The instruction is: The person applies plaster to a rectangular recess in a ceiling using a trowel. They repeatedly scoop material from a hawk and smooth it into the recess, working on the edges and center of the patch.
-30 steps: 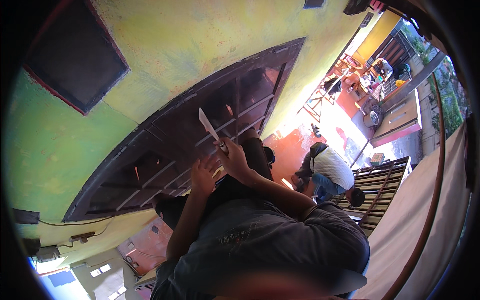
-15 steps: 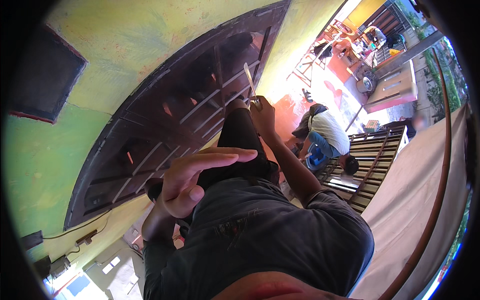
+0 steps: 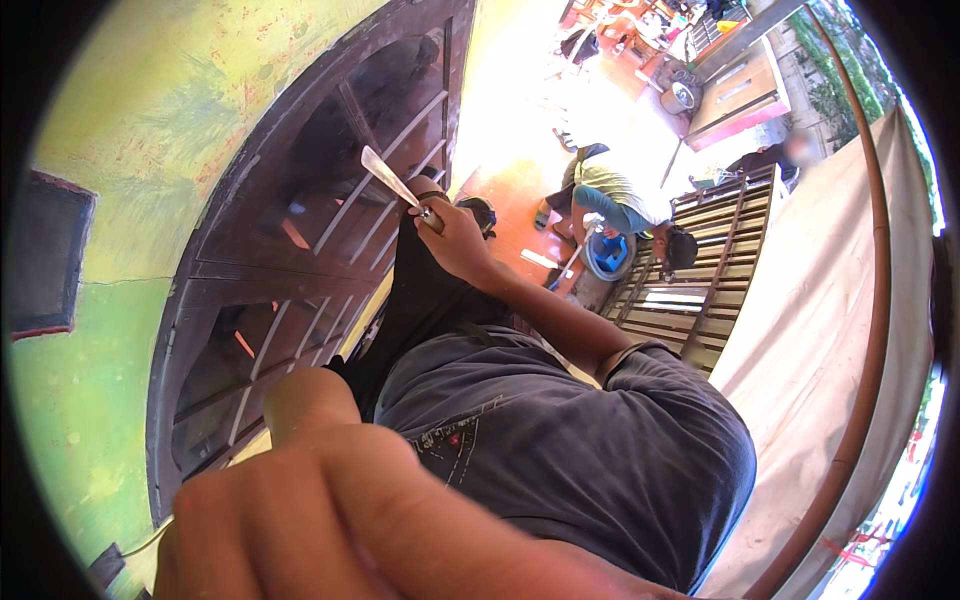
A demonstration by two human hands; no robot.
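My right hand (image 3: 455,240) is out ahead of me, its fingers wrapped round the handle of a knife (image 3: 390,178). The pale blade points up and left, in front of the dark window or door panel. Close to the camera, my left hand (image 3: 290,500) looms large at the lower left with its back and knuckles showing. Its fingers run down and right toward the lower edge, where their tips are cut off, so what they touch is hidden. My dark shirt (image 3: 560,440) lies between the two arms.
A co-worker (image 3: 620,205) bends over a basin (image 3: 607,252) with something blue in it, beside a slatted wooden bench (image 3: 690,270). An arched brown frame with glass panes (image 3: 330,190) stands in the yellow-green wall (image 3: 110,400). A pale cloth sheet (image 3: 800,350) hangs at right.
My left hand has come from beside my chest up close to the camera. My right hand, still gripping the knife, appears further left, and the whole view has shifted. The co-worker remains bent over.
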